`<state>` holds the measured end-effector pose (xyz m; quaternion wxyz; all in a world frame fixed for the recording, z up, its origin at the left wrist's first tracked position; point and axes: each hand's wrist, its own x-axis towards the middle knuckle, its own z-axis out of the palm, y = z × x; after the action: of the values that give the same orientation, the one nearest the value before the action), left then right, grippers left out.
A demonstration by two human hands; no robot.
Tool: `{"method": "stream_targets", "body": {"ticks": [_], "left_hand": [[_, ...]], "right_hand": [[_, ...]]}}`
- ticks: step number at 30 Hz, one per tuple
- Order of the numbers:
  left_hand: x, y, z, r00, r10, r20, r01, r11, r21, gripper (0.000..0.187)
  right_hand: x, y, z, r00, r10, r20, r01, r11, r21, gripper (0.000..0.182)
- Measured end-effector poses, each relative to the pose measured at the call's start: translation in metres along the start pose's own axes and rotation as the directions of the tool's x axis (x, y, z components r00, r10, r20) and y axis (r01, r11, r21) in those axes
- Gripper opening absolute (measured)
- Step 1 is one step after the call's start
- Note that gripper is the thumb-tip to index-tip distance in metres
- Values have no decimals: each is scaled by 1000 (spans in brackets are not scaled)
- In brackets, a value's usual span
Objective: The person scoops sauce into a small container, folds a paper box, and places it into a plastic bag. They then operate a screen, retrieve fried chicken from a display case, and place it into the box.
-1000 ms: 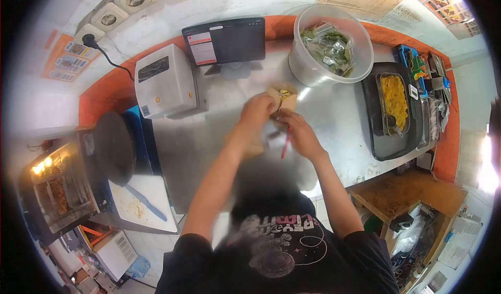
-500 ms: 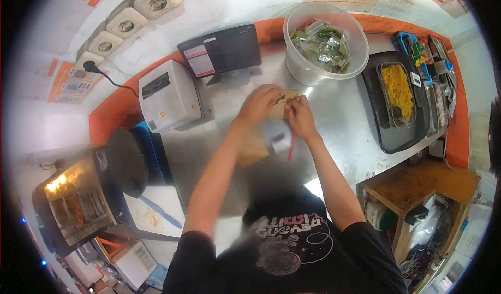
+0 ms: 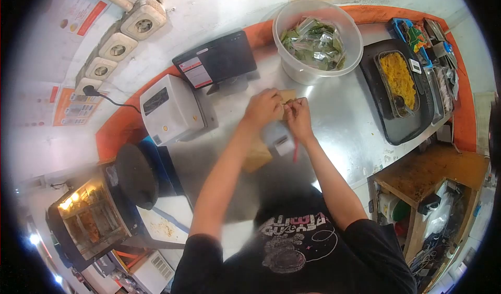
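At mid-counter, pinching a small brown paper pouch (image 3: 286, 96) with both hands: left hand (image 3: 263, 107) clenched round its near-left side, right hand (image 3: 298, 117) with fingertips nipped on its top edge, each grip closed on the paper, seemingly to keep the mouth steady and upright just above the grey steel counter (image 3: 339, 116). Placed just far and right of the pouch, within easy reach, one translucent round plastic tub (image 3: 292, 72) filled with clear sachets of green leaves, too many and too jumbled to count. Further right, one black rectangular tray (image 3: 396, 132) carrying one clear oblong dish of yellow shredded food (image 3: 399, 80), with a spoon resting at its near end, likely for scooping. Near the wrists, one thin red stick (image 3: 296, 150) below the right hand, held or merely lying there, cannot tell; one small white blurred item (image 3: 282, 140); one tan paper stack (image 3: 258, 155), probably spare pouches kept close. Far left on the counter, one white boxy label printer (image 3: 175, 108) and one black tablet screen on a stand (image 3: 216, 59), tilted toward the person for reading. On the far-left wall, four round cream sockets (image 3: 117, 46), one of them plugged. Near left, one round black griddle plate (image 3: 136, 174) and one lit glass-fronted oven (image 3: 88, 221).
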<state>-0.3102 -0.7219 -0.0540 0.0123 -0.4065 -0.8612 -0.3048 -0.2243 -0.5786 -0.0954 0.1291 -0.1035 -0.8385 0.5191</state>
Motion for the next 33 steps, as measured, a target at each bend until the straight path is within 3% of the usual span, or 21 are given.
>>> {"method": "stream_targets", "body": {"ticks": [4, 7, 11, 14, 17, 19, 25, 28, 33], "left_hand": [[-1, 1, 1, 1000, -16, 1, 16, 1000, 10, 12], [-1, -1, 0, 1000, 3, 14, -3, 1000, -2, 11], [2, 0, -3, 999, 38, 21, -38, 999, -1, 12], [5, 3, -6, 997, 18, 71, -16, 1000, -19, 14], [9, -1, -3, 994, -56, 96, 62, 996, -66, 17], [15, -7, 2, 972, -78, 223, 79, 997, 3, 20], [35, -2, -6, 924, -113, 365, 78, 991, 109, 18], [44, -8, -3, 898, -187, 399, 148, 981, 128, 12], [56, -12, -4, 904, -188, 384, 173, 982, 73, 6]], "right_hand": [[-4, 3, 5, 997, 38, -60, -33, 996, 77, 12], [-3, 7, 9, 997, -16, -82, 14, 1000, -17, 11], [-3, 8, 7, 998, 28, -47, -27, 999, 22, 11], [-4, 7, 12, 992, 83, -95, -78, 996, 46, 11], [-6, 3, 12, 994, -11, -106, 9, 1000, -26, 11], [-3, -3, 8, 995, 41, -94, -39, 999, 29, 11], [-4, 1, 13, 993, 28, -116, -28, 1000, 1, 11], [-4, 4, 14, 992, 27, -120, -27, 1000, 0, 10], [-2, 0, 11, 995, 12, -102, -11, 1000, 13, 9]]}}
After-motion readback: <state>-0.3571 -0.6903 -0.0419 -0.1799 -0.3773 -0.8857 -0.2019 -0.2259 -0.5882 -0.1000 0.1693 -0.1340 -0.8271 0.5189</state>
